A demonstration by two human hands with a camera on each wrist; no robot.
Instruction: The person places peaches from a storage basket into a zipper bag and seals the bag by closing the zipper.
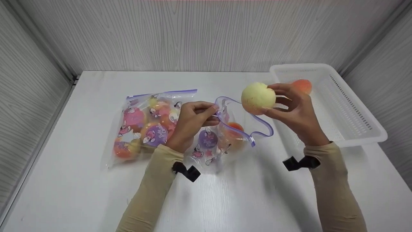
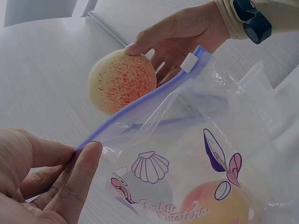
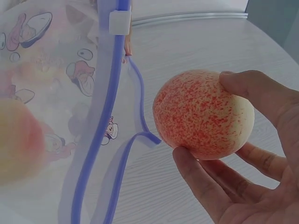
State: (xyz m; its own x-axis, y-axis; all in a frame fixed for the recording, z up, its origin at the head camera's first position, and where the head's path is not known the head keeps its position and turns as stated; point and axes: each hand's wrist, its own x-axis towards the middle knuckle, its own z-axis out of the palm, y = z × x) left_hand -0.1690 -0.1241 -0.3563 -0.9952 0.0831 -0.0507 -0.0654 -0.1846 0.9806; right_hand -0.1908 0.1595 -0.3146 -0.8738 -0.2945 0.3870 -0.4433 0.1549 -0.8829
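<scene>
I have the left hand (image 1: 191,124) pinching the purple rim of the unsealed bag (image 1: 208,139), presumably to hold its mouth wide. At its two o'clock, near that mouth, the right hand (image 1: 301,117) grips a peach (image 1: 257,97) from one side, likely leaving the leading face clear. The basket (image 1: 325,112) stands at three o'clock, seemingly for easy reach; a filled bag (image 1: 178,91) lies at nine.

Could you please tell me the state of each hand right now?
Left hand: closed, pinching the edge of the open purple-rimmed bag.
Right hand: closed, holding the yellow-and-red fruit.
</scene>
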